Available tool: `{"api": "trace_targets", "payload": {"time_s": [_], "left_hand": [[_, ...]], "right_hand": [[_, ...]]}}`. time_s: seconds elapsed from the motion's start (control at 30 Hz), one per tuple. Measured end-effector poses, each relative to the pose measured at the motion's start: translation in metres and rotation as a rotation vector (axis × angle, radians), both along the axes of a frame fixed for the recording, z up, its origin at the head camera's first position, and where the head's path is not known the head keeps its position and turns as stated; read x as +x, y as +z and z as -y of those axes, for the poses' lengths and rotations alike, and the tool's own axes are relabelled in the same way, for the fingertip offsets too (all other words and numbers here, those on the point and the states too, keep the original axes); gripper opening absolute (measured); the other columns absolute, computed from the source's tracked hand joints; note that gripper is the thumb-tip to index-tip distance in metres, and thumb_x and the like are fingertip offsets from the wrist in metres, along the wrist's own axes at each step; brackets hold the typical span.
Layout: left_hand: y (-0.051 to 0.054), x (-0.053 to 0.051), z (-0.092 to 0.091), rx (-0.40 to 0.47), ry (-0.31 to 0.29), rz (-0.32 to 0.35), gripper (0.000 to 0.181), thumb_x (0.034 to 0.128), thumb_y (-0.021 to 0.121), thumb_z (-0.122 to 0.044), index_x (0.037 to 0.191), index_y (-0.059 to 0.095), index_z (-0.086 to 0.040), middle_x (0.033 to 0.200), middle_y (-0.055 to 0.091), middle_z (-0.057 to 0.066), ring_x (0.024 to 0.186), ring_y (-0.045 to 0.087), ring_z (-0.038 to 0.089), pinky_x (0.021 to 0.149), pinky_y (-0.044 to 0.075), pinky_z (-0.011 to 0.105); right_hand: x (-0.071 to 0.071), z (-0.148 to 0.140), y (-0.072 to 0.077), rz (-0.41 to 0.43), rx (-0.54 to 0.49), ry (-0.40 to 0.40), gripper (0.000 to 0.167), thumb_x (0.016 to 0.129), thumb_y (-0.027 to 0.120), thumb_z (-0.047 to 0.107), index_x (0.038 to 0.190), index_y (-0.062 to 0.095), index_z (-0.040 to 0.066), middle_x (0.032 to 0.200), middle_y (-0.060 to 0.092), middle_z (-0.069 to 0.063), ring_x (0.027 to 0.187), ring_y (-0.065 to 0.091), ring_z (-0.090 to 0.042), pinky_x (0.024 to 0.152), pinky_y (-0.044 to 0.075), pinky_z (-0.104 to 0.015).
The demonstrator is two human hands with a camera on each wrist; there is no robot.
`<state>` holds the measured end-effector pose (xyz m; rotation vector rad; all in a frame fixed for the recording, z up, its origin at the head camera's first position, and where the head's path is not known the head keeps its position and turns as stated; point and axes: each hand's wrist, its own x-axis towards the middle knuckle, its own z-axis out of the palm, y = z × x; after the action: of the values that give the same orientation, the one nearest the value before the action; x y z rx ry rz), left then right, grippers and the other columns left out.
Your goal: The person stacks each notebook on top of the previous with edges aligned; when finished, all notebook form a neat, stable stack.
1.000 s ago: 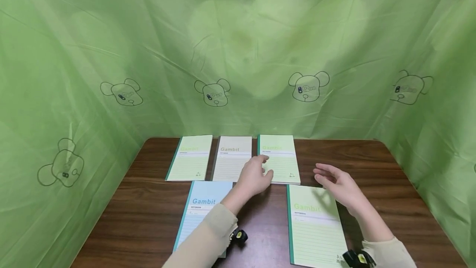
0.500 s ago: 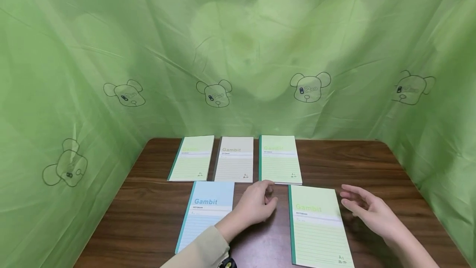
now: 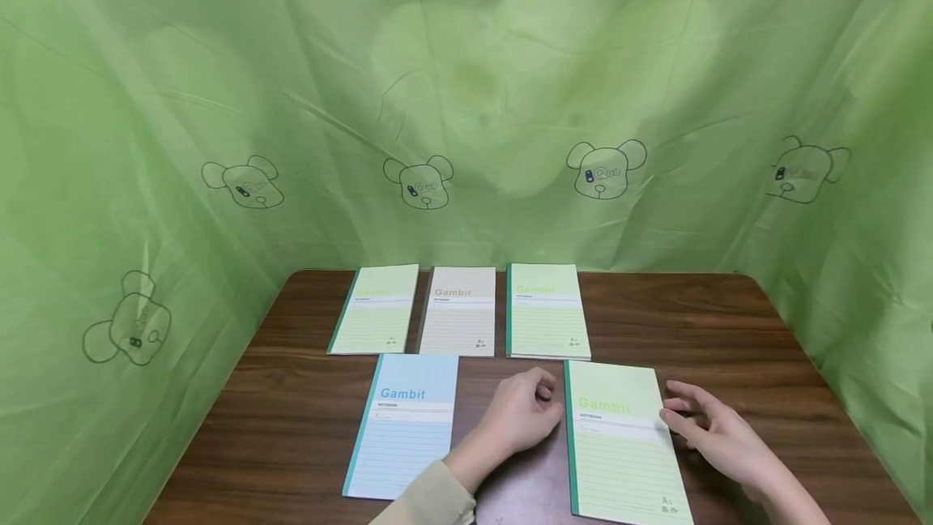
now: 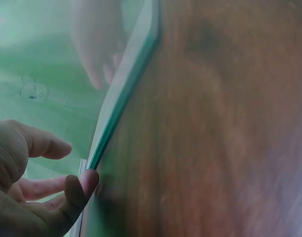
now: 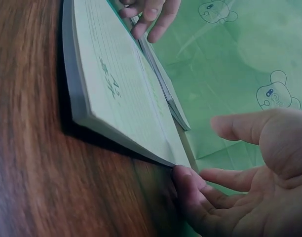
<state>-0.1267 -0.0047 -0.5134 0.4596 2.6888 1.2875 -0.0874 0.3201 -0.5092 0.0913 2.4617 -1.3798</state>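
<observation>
A light green Gambit notebook (image 3: 628,464) with a dark green spine lies flat at the near right, between both hands. My left hand (image 3: 513,416) is beside its spine, fingers loosely bent. In the left wrist view, a fingertip of the left hand (image 4: 37,187) is at the spine's edge; whether it touches is hard to tell. On the far side, my right hand (image 3: 722,432) is at the right edge. The right wrist view has fingertips of the right hand (image 5: 249,187) against the notebook's corner, thumb raised clear of the cover.
A blue notebook (image 3: 404,436) lies to the left of the left hand. Along the back of the wooden table (image 3: 670,314) sit a green notebook (image 3: 375,314), a grey one (image 3: 459,322) and another green one (image 3: 547,318). Green printed cloth (image 3: 496,104) hangs behind.
The left hand has come back from the rear green notebook toward the near one's spine. My right hand has moved down and to the right, then in to that notebook's right edge.
</observation>
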Motion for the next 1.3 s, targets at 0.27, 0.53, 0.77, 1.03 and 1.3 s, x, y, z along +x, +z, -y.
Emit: {"api": "trace_targets", "payload": {"time_s": [0.27,0.53,0.77,1.03,1.3], "left_hand": [[0.001,0.007,-0.011,0.098,0.022,0.061,0.025,0.0927,0.079,-0.012,0.116,0.076,-0.004,0.099,0.076,-0.001,0.081,0.069,0.0,0.075,0.057,0.023],[0.001,0.012,-0.031,0.366,0.187,0.281,0.057,0.0794,0.086,0.0,0.133,0.068,0.008,0.101,0.07,0.001,0.084,0.067,0.008,0.076,0.059,0.025],[0.002,0.016,-0.036,0.453,0.081,0.303,0.081,0.0794,0.072,0.018,0.155,0.06,-0.01,0.097,0.061,0.004,0.073,0.061,0.009,0.065,0.055,0.023],[-0.007,0.005,-0.034,0.534,0.09,0.253,0.085,0.0883,0.074,0.017,0.159,0.057,-0.027,0.094,0.068,-0.002,0.062,0.066,0.009,0.061,0.057,0.023],[-0.013,-0.004,-0.033,0.668,0.229,0.241,0.056,0.0833,0.082,0.009,0.133,0.073,-0.014,0.088,0.078,0.001,0.063,0.069,0.01,0.063,0.055,0.021]], "right_hand": [[0.001,0.009,0.004,0.009,-0.037,-0.036,0.072,0.11,0.069,0.031,0.161,0.039,-0.01,0.147,0.06,-0.027,0.111,0.07,-0.017,0.085,0.062,-0.031],[0.0,0.007,0.001,0.002,-0.042,-0.051,0.068,0.107,0.072,0.017,0.156,0.041,-0.018,0.14,0.064,-0.029,0.102,0.073,-0.015,0.082,0.063,-0.03],[-0.001,0.009,-0.001,0.001,-0.005,-0.044,0.069,0.102,0.078,0.017,0.157,0.046,-0.01,0.139,0.065,-0.02,0.106,0.069,-0.017,0.081,0.058,-0.028],[-0.005,0.01,0.003,0.004,-0.121,-0.019,0.087,0.105,0.074,0.013,0.173,0.02,0.007,0.137,0.064,-0.031,0.11,0.071,-0.025,0.079,0.057,-0.033],[-0.004,0.018,0.0,-0.095,-0.221,-0.025,0.089,0.101,0.075,0.002,0.171,0.019,0.002,0.127,0.07,-0.023,0.093,0.073,-0.02,0.082,0.058,-0.028]]}}
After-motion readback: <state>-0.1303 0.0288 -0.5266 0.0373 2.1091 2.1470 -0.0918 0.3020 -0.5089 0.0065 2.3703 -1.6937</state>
